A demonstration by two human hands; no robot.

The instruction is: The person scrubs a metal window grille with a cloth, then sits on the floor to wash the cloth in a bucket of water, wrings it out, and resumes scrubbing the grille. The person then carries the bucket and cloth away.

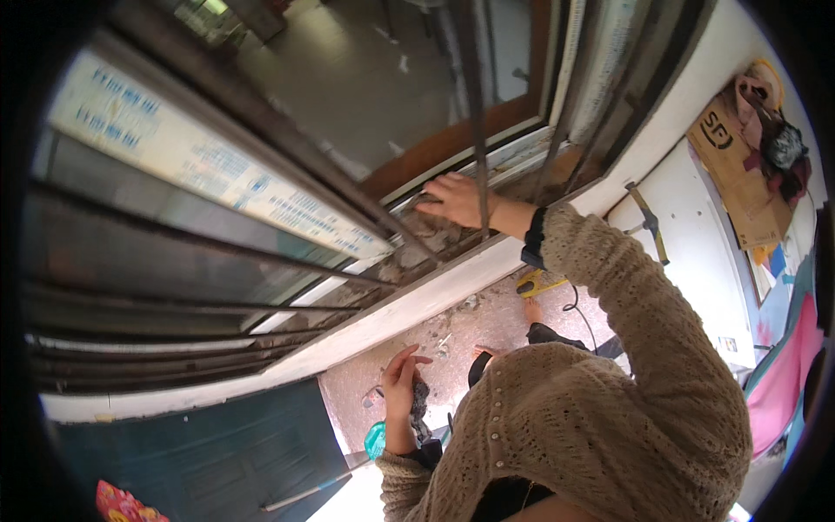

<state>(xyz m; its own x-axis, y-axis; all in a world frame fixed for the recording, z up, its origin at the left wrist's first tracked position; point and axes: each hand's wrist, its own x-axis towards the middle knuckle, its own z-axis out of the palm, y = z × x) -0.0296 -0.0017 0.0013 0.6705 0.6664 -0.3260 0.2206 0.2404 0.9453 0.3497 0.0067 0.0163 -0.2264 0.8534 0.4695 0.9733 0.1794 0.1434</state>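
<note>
My right hand (pixel 453 201) reaches between the dark metal window bars (pixel 480 153) to the dirty window sill (pixel 450 251). Its fingertips rest on grey-brown debris (pixel 423 236) beside the sliding window track; whether anything is pinched under them is hidden. Lower down, on the near side of the white ledge (pixel 391 313), my left hand (pixel 399 382) hangs with its fingers loosely bent and apart. A dark, crumpled item (pixel 421 408) shows right beside that hand, seemingly behind it. Film bearing blue writing covers the window frame (pixel 222 183).
A hammer (pixel 649 222) lies on a white surface at right, near a cardboard box (pixel 740 176). On the rubble-strewn floor (pixel 450 320) sits a yellow corded tool (pixel 543 282) by my bare foot (pixel 533 310). A dark green door (pixel 228 450) stands at lower left.
</note>
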